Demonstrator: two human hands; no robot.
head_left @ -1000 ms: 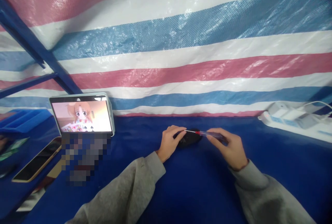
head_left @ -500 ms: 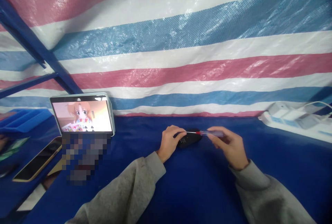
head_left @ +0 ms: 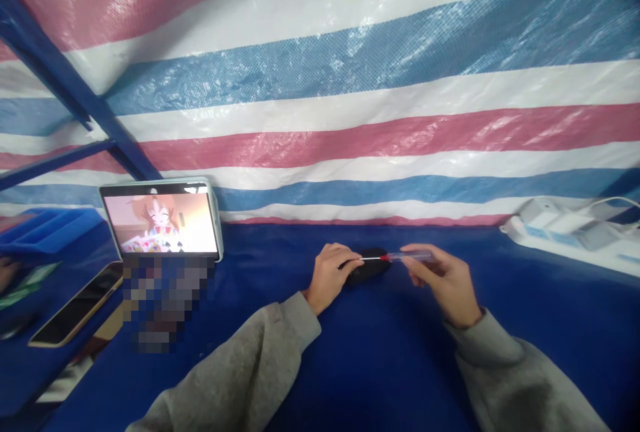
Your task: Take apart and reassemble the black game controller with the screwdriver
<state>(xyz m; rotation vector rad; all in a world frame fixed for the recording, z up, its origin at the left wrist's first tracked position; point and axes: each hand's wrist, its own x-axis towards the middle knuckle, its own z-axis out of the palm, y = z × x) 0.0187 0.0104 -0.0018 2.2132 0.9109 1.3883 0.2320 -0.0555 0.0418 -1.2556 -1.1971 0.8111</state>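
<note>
A screwdriver (head_left: 407, 256) with a clear handle, a red collar and a thin metal shaft lies level in the fingers of my right hand (head_left: 447, 282). Its shaft passes over a small black device (head_left: 373, 271) resting on the blue table. My left hand (head_left: 332, 275) is at the device's left edge, with thumb and fingers pinched together at the tip end of the shaft. Whether those fingers grip the tip, the device or some small part is hidden.
At the left, a tablet (head_left: 163, 222) stands upright, with a phone (head_left: 77, 305) and a blue tray (head_left: 50, 229) beside it. On the right lies a white power strip (head_left: 565, 239) with plugs. A striped sheet (head_left: 350, 145) hangs behind the table (head_left: 360, 372).
Both hands stay almost in place. The left fingertips have shifted slightly right and down along the shaft, and the tablet's picture has changed.
</note>
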